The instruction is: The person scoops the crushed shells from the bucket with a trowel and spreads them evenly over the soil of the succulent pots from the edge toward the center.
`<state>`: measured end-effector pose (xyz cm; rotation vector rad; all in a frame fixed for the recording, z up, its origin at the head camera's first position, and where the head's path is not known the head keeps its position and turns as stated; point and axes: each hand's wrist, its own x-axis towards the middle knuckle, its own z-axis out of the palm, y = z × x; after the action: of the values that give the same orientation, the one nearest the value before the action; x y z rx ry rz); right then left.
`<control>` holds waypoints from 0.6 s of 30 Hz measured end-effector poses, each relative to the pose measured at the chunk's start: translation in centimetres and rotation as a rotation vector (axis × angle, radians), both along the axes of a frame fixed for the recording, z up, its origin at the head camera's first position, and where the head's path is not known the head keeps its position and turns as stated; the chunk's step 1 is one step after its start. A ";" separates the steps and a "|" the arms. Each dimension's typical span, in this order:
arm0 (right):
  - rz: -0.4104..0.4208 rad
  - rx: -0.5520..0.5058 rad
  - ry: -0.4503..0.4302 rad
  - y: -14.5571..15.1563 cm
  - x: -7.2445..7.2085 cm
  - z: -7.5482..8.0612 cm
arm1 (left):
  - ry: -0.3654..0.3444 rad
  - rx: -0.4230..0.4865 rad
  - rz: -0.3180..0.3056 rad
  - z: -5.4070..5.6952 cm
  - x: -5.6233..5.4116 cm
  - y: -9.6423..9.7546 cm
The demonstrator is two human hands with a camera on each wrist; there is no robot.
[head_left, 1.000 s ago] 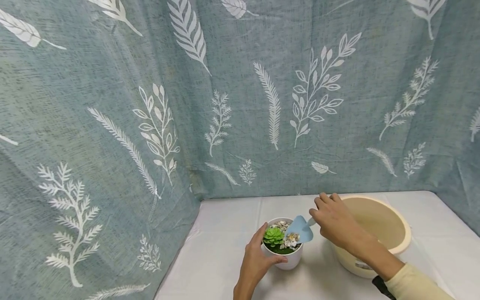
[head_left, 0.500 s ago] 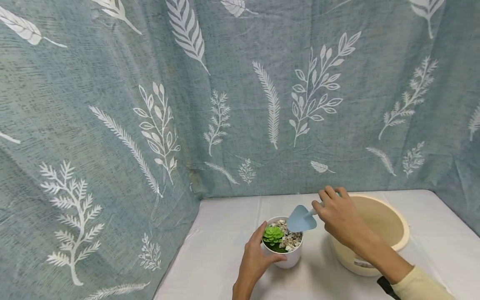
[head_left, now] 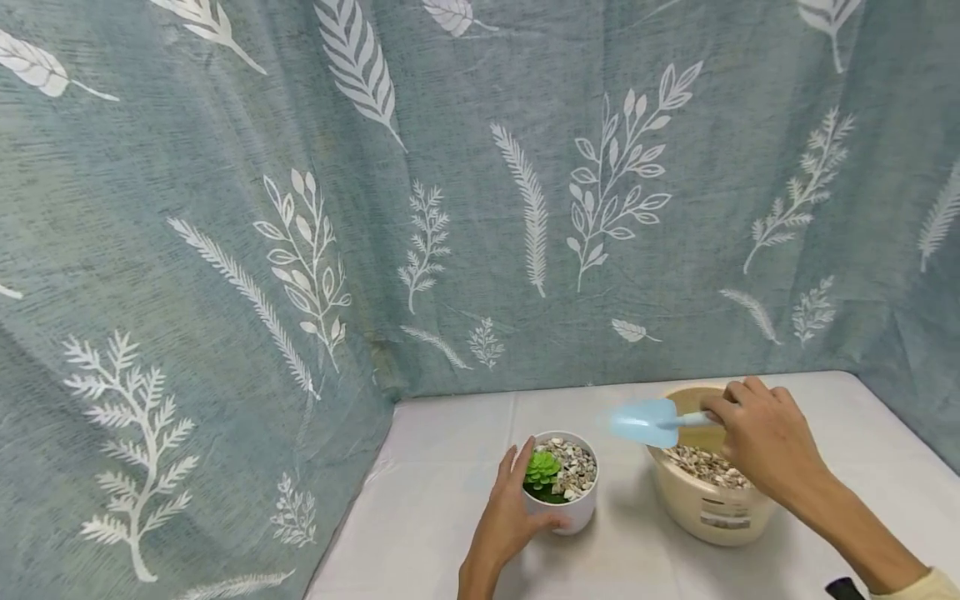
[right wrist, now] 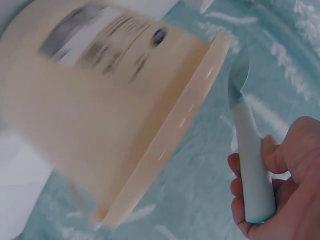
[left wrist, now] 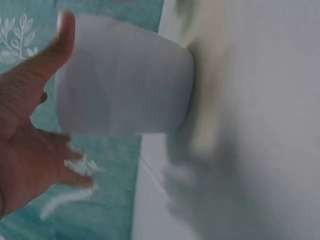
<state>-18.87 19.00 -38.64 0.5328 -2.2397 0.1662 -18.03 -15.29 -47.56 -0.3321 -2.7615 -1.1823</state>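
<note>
My left hand holds a small white plant pot at its left side, fingers near the far rim and thumb across the front. A green artificial succulent sits in the pot, with pale pebbles filling the right part. In the left wrist view, the thumb lies against the white pot. My right hand grips the handle of a light blue hand trowel, its blade pointing left, between pot and tub. The right wrist view shows fingers wrapped round the pale handle.
A cream plastic tub with a label stands right of the pot, pebbles inside it. White cloth covers the table. A teal leaf-patterned curtain hangs behind and at the left.
The right hand has lifted the trowel off the pot and carried it right, over the tub's near side. Pebbles from its blade now lie in the pot. The left hand stays at the pot.
</note>
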 end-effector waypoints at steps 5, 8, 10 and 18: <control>-0.068 0.005 -0.010 4.0 0.5 0.4 | 0.091 -0.016 -0.048 1.5 -0.6 2.5; -0.109 0.067 -0.012 5.6 0.4 0.7 | 0.154 -0.015 -0.100 2.4 -1.2 4.9; -0.129 0.134 0.000 6.2 0.0 0.8 | 0.173 -0.016 -0.135 2.8 -1.5 6.7; -0.130 0.419 0.081 6.4 -1.9 -1.1 | 0.090 -0.106 -0.197 2.3 -1.5 14.9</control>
<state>-20.74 25.43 -39.70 0.5977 -2.2269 -0.3925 -19.57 -0.39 -45.31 -0.6653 -2.7694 -1.0336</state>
